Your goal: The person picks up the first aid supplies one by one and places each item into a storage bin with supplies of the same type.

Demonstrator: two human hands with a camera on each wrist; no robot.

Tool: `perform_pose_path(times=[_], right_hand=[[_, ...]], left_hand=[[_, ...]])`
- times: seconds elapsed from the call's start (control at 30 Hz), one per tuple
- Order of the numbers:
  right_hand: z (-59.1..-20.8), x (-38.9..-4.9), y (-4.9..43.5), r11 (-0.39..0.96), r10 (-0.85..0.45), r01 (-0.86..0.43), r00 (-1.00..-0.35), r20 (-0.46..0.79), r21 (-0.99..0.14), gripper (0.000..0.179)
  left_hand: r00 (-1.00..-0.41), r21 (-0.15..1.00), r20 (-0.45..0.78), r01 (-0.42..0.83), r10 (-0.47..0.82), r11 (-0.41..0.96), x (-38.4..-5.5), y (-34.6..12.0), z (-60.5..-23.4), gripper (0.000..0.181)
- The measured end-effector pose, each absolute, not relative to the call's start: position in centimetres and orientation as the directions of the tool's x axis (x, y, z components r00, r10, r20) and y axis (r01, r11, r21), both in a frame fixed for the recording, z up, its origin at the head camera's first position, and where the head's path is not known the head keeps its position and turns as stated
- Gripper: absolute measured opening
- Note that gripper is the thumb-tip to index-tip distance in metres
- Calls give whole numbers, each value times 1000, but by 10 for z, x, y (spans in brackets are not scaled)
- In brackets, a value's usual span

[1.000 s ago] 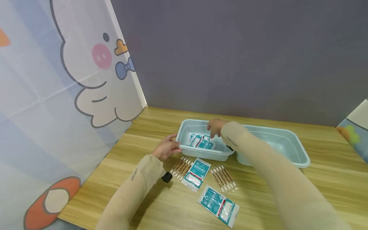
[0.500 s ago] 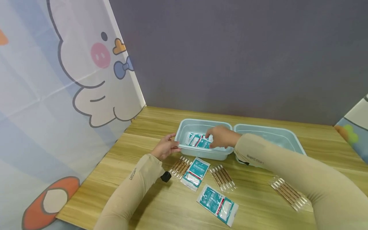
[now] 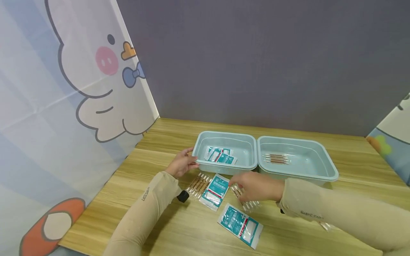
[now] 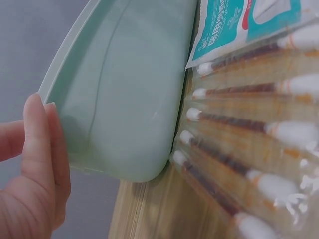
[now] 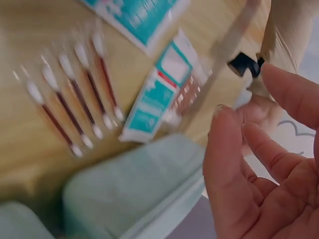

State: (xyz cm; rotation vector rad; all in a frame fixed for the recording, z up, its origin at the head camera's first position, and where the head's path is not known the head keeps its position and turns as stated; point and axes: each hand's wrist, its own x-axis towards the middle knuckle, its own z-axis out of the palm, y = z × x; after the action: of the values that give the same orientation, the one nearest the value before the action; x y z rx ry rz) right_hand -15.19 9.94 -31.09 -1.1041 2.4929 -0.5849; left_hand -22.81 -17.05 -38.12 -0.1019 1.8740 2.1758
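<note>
My left hand (image 3: pixel 180 165) touches the front left corner of the left pale-green bin (image 3: pixel 221 168); in the left wrist view, its straight fingers (image 4: pixel 40 144) meet the rim. Overlapping teal-and-white dressing packets (image 3: pixel 221 156) lie inside that bin. Over the table, my right hand (image 3: pixel 256 185) hovers with bent, parted fingers and holds nothing. Below it is a clear pack of cotton swabs (image 3: pixel 251 205), partly covered, seen whole as a swab pack (image 5: pixel 72 94) in the right wrist view. Left of it lies a dressing packet (image 3: pixel 214 192), beside another swab pack (image 3: pixel 198 185).
The right pale-green bin (image 3: pixel 302 156) stands against the left one, with a swab pack (image 3: pixel 277 159) on its floor. A dressing packet (image 3: pixel 241 225) lies nearer on the wooden table (image 3: pixel 179 227). Another swab pack (image 3: pixel 325 225) is mostly hidden under the right sleeve. A dark panel (image 3: pixel 250 64) rises behind.
My right hand has come out of the left bin and moved forward and down over the middle swab pack. The right bin's swabs now show. My left hand stays at the bin's corner.
</note>
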Motion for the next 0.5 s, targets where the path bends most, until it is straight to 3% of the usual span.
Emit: perform_pose_path(times=[0.33,0.5], right_hand=[[-351,-130,117,597,-758,-589,-635,-145,-545,47],[-369,-122,121,652,-702,-471,-670,-239,-594,47]], left_hand=[[-967,962,-214,-233,138,-139,-227,-171,-383,60],[-965,963,-217,-236,148,-130,-227,-172,-382,59]])
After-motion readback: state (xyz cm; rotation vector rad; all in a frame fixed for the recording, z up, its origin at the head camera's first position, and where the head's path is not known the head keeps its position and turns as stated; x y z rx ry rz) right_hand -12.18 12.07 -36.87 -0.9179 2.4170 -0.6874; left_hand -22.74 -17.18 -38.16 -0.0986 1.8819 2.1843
